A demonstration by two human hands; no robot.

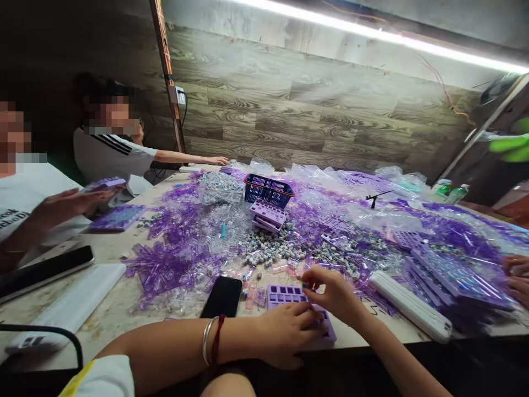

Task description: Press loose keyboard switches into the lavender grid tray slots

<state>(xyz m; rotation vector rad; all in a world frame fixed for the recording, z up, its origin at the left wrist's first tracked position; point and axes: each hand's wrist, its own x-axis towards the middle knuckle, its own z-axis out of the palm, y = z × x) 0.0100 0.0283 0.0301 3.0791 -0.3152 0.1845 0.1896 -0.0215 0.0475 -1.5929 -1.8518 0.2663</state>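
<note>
My left hand (285, 331) lies curled over the near edge of a purple slotted tray (285, 295) at the table's front edge, holding it down. My right hand (333, 292) hovers over the tray's right side, fingers pinched on a small part I cannot make out. Just beyond lies a heap of small grey and blue switch parts (289, 248). A black phone (223, 296) rests left of the tray.
Purple clear plastic pieces (165, 264) and bags cover the table. A blue basket (268, 190) and stacked purple trays (268, 215) stand in the middle. Filled trays (450, 275) and a white bar (409, 306) lie right. Two people sit left; another's hand (516, 275) shows at right.
</note>
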